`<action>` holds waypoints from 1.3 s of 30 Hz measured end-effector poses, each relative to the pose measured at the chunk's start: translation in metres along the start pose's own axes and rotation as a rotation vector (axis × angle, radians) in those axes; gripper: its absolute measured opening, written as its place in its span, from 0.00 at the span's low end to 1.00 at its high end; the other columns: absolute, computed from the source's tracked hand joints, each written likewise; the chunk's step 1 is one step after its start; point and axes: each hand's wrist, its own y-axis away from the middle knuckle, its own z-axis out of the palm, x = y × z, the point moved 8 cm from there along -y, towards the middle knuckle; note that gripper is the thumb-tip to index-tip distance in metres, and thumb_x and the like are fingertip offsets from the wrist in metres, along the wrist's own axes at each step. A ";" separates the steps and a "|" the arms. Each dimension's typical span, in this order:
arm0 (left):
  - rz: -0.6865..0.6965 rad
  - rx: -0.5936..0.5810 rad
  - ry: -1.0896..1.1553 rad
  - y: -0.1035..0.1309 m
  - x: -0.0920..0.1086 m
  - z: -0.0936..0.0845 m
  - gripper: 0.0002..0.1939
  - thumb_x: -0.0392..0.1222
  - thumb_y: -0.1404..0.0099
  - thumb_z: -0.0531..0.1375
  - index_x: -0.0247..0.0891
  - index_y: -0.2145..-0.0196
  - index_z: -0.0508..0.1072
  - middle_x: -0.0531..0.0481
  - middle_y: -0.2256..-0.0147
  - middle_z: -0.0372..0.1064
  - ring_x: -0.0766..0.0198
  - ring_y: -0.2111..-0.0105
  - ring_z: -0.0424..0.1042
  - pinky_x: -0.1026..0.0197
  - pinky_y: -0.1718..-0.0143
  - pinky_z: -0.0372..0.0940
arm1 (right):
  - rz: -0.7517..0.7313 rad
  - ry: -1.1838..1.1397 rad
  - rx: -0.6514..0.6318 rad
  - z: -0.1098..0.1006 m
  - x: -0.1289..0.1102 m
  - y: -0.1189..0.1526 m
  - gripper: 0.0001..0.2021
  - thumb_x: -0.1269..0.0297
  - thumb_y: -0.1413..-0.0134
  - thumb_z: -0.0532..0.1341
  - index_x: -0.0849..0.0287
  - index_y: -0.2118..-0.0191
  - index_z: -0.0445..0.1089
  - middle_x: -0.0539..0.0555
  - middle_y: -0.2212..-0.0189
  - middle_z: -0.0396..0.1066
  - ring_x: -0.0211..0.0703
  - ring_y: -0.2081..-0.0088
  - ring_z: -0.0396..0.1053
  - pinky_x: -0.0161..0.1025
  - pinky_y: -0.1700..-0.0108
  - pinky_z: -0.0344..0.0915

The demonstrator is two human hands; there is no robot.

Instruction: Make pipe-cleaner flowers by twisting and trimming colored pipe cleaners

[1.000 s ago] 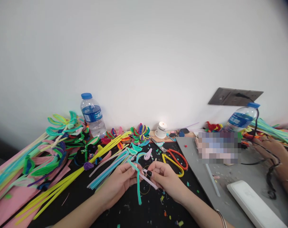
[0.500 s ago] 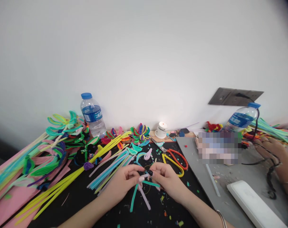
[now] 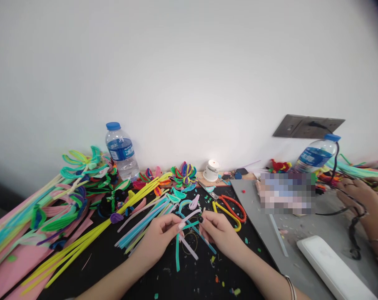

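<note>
My left hand (image 3: 164, 231) pinches a lilac pipe cleaner (image 3: 189, 247) and a teal pipe cleaner (image 3: 177, 254), which cross at its fingertips; their ends hang down over the black mat. My right hand (image 3: 216, 228), fingers closed, holds the right end of the teal strip between the hands. The lilac strip's upper end curves toward the right fingertips; whether they touch it is unclear. Beneath and between the hands lies a blue looped pipe cleaner (image 3: 209, 245). Scissors with red and yellow handles (image 3: 234, 208) lie just beyond my right hand.
Pipe-cleaner flowers and bundles (image 3: 139, 196) crowd the left. A water bottle (image 3: 122, 152) and a white spool (image 3: 211, 171) stand near the wall. On the right are a grey board (image 3: 264, 233), a white case (image 3: 332, 266), a black cable and another person's hands (image 3: 357, 200).
My hands have moved slightly apart. The lilac strip's upper end now shows, and the teal strip spans between the hands. At the right, more of the other person's second hand is visible.
</note>
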 end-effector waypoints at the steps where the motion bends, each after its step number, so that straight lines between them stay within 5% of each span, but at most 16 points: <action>1: -0.009 -0.004 0.013 0.000 0.000 0.001 0.12 0.47 0.41 0.59 0.36 0.76 0.71 0.53 0.77 0.67 0.63 0.73 0.65 0.65 0.69 0.58 | 0.010 -0.012 0.011 -0.001 0.001 0.000 0.17 0.57 0.43 0.53 0.59 0.79 0.60 0.45 0.86 0.57 0.31 0.84 0.53 0.31 0.80 0.48; 6: -0.080 -0.061 0.103 0.000 -0.005 0.008 0.10 0.46 0.46 0.63 0.35 0.72 0.75 0.51 0.75 0.71 0.62 0.72 0.68 0.63 0.68 0.61 | 0.087 -0.111 0.031 -0.004 0.011 -0.003 0.17 0.55 0.43 0.52 0.59 0.78 0.61 0.45 0.87 0.55 0.32 0.84 0.50 0.31 0.81 0.46; 12: -0.061 0.114 0.187 -0.002 -0.007 -0.008 0.12 0.48 0.48 0.65 0.35 0.73 0.74 0.53 0.76 0.70 0.64 0.74 0.69 0.62 0.67 0.65 | -0.162 0.203 0.235 -0.018 -0.014 0.006 0.11 0.61 0.43 0.54 0.58 0.75 0.58 0.45 0.82 0.53 0.34 0.79 0.51 0.33 0.76 0.49; 15: -0.084 0.217 0.284 0.000 -0.010 -0.015 0.15 0.50 0.51 0.66 0.35 0.73 0.72 0.53 0.76 0.70 0.63 0.73 0.70 0.59 0.65 0.67 | -0.207 0.412 0.107 0.002 -0.018 0.011 0.08 0.64 0.47 0.58 0.58 0.75 0.62 0.44 0.83 0.54 0.34 0.80 0.53 0.32 0.75 0.50; 19: -0.105 0.208 0.354 0.001 -0.011 -0.011 0.15 0.50 0.51 0.67 0.35 0.72 0.71 0.53 0.74 0.71 0.62 0.71 0.72 0.58 0.64 0.69 | -0.241 0.551 -0.006 0.025 -0.017 0.016 0.04 0.66 0.49 0.60 0.57 0.73 0.66 0.44 0.83 0.57 0.35 0.80 0.56 0.32 0.75 0.50; 27: -0.089 0.095 0.317 0.000 -0.011 -0.004 0.13 0.47 0.47 0.65 0.34 0.69 0.73 0.50 0.74 0.74 0.60 0.70 0.75 0.58 0.63 0.69 | -0.232 0.447 0.203 0.000 -0.019 0.013 0.13 0.65 0.43 0.52 0.57 0.78 0.56 0.45 0.84 0.52 0.35 0.80 0.51 0.33 0.76 0.48; 34: -0.065 0.073 0.274 -0.001 -0.005 -0.002 0.13 0.46 0.51 0.67 0.34 0.70 0.73 0.51 0.76 0.74 0.60 0.74 0.75 0.57 0.66 0.70 | -0.181 0.379 0.210 -0.013 -0.015 0.004 0.14 0.64 0.44 0.52 0.58 0.80 0.56 0.46 0.82 0.57 0.35 0.78 0.55 0.34 0.74 0.51; 39: -0.022 0.054 0.247 0.000 0.000 -0.002 0.15 0.42 0.47 0.64 0.33 0.62 0.73 0.51 0.76 0.73 0.61 0.74 0.75 0.59 0.67 0.69 | -0.166 0.291 0.184 -0.015 -0.012 0.000 0.15 0.63 0.43 0.51 0.59 0.80 0.59 0.48 0.81 0.59 0.37 0.76 0.58 0.34 0.71 0.54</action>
